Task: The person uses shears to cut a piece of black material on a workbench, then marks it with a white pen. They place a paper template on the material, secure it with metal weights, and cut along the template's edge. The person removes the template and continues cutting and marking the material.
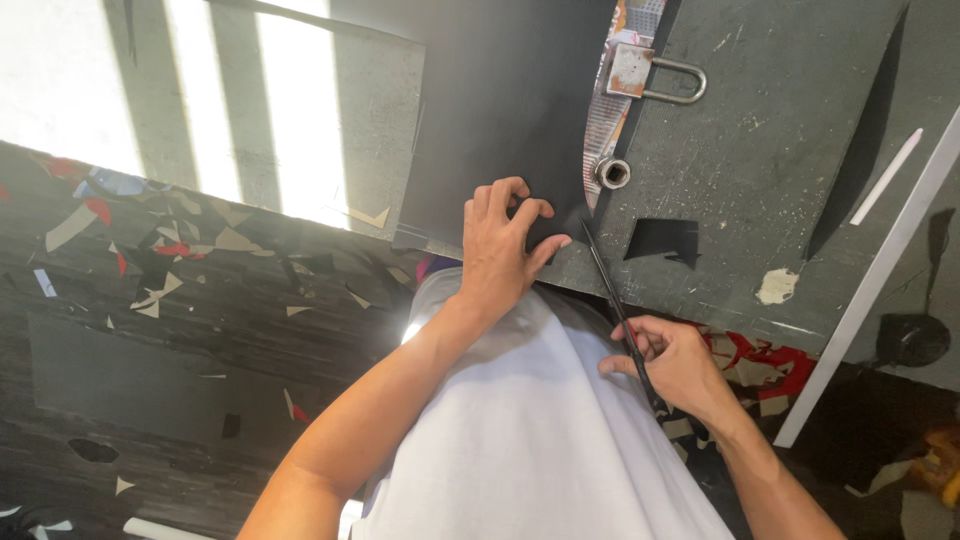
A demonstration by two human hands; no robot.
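My left hand (503,250) grips the near edge of a large black sheet (500,110) that lies on the dark worktable (780,130). My right hand (670,362) holds a pair of black scissors (612,295), its blades pointing up toward the sheet's right edge beside my left thumb. The scissor tip sits at the sheet's lower right corner. My white shirt fills the space below both hands.
A rusty padlock (645,72) and a small metal ring (612,173) lie on the table beyond the sheet. A black offcut (663,240) lies to the right. A white strip (870,290) runs diagonally at right. Paper scraps (160,250) litter the dark floor at left.
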